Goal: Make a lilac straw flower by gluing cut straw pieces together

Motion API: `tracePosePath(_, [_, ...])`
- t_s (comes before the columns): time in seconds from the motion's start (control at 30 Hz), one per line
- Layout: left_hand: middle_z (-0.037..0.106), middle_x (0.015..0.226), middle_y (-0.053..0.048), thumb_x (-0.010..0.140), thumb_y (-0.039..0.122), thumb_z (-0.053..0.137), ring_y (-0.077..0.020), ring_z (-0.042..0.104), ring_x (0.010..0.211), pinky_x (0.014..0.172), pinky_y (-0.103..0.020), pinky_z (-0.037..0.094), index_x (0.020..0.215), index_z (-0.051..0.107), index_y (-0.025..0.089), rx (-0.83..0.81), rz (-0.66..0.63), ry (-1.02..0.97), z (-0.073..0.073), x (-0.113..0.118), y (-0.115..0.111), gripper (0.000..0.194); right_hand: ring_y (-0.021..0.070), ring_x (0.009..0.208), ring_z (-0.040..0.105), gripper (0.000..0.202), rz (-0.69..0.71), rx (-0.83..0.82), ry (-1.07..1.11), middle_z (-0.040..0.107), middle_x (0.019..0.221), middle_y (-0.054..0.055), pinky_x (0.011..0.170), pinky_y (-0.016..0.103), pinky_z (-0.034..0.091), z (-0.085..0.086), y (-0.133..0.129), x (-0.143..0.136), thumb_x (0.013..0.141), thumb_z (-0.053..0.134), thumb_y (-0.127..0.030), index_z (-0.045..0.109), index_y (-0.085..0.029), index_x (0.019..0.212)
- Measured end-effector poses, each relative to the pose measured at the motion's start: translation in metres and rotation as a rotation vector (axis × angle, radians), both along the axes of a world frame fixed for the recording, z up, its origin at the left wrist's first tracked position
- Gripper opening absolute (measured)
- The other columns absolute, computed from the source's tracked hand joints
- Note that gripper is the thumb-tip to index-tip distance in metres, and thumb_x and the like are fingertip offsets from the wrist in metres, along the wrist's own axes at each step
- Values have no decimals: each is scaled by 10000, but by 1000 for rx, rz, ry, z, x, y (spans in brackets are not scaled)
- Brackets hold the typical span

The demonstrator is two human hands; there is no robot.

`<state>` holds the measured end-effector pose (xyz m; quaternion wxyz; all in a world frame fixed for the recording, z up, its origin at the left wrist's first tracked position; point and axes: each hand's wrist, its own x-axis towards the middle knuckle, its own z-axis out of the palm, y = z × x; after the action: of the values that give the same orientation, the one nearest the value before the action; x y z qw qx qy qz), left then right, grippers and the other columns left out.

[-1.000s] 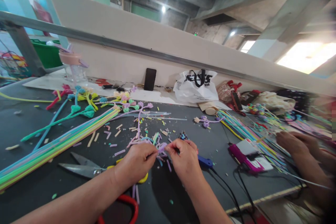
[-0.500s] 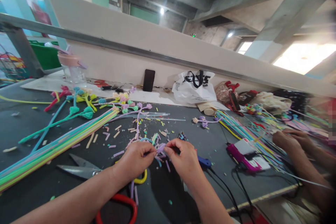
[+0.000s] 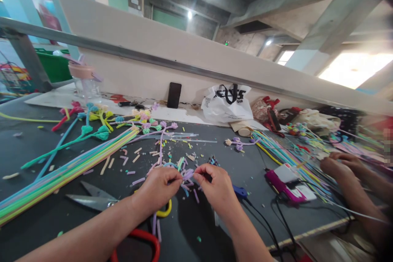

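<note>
My left hand (image 3: 158, 190) and my right hand (image 3: 216, 186) meet over the dark table (image 3: 37, 221), fingertips pinching a small purple pipe-cleaner piece (image 3: 188, 175) between them. Short cut bits in purple, blue and yellow (image 3: 184, 163) lie scattered just beyond my fingers. Under my left wrist rests a pair of scissors (image 3: 92, 200) with a yellow handle loop (image 3: 164, 212). A red loop (image 3: 144, 241) lies below my forearm.
A long bundle of coloured pipe cleaners (image 3: 61, 172) runs to the left. Finished stem flowers (image 3: 101, 125) lie at the back. A blue glue gun (image 3: 239, 191) with black cables, a magenta box (image 3: 287, 182), a white bag (image 3: 227, 104), a phone (image 3: 174, 95). Another person's hands (image 3: 340, 168) work at right.
My hands have stayed together on the purple piece, shifting only slightly. The other person's hands at right moved a little.
</note>
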<state>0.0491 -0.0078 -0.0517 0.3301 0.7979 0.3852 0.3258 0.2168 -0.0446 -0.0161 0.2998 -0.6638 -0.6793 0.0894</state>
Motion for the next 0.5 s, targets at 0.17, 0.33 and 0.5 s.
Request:
tracePosePath(0.17, [515, 546, 35, 748, 178, 461, -91, 475, 561, 566, -192, 336, 566, 566, 163, 24, -9, 3, -2, 0, 1, 210, 126, 587, 570, 131, -4, 7, -26, 639, 578, -23, 626, 243, 341, 2, 0, -1, 725, 548, -196, 632, -205, 625])
tracePosePath(0.33, [520, 544, 31, 756, 181, 461, -91, 473, 558, 562, -192, 333, 559, 562, 159, 17, -19, 7, -1, -1, 1, 222, 123, 596, 564, 114, 0, -1, -33, 628, 576, -29, 648, 242, 333, 0, 1, -1, 726, 564, -190, 624, -197, 629])
tracePosePath(0.5, [527, 549, 31, 761, 180, 465, -92, 482, 572, 570, -192, 332, 574, 575, 157, 15, -31, 6, -2, -1, 2, 218, 123, 567, 544, 122, 10, 27, -52, 611, 559, -25, 653, 252, 332, -4, 2, -2, 732, 557, -211, 611, -190, 624])
